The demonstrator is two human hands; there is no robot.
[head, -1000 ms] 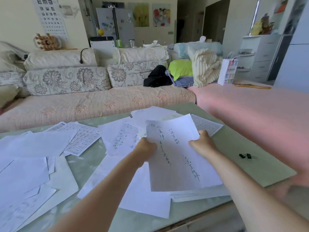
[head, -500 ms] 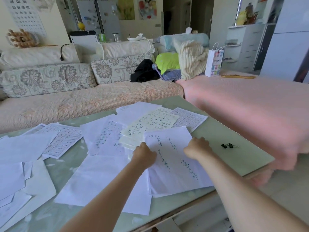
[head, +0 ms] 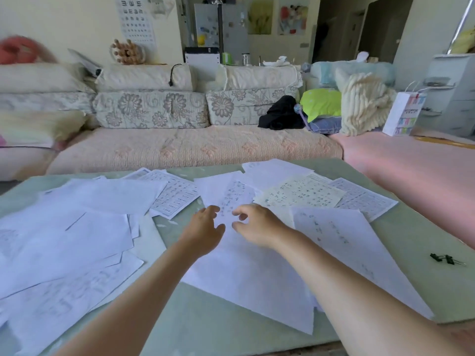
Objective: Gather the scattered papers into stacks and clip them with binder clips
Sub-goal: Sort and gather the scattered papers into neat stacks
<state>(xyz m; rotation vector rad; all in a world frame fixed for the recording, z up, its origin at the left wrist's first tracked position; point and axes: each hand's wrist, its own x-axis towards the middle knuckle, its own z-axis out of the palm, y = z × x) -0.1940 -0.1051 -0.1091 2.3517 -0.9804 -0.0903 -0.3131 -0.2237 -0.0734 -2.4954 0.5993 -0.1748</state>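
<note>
White handwritten sheet (head: 232,195) lies under my loosely curled fingers; left hand (head: 204,231) and right hand (head: 258,226) grasp nothing. Other papers (head: 77,240), printed or blank, overlap across the pale green table (head: 205,326), black binder clips (head: 447,259) near its right edge

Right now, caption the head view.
Left hand and right hand reach over scattered white paper sheets on pale green table.

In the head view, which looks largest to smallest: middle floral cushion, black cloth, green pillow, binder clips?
1. Middle floral cushion
2. Black cloth and green pillow, about alike
3. Binder clips, smallest although nearest the camera
</note>
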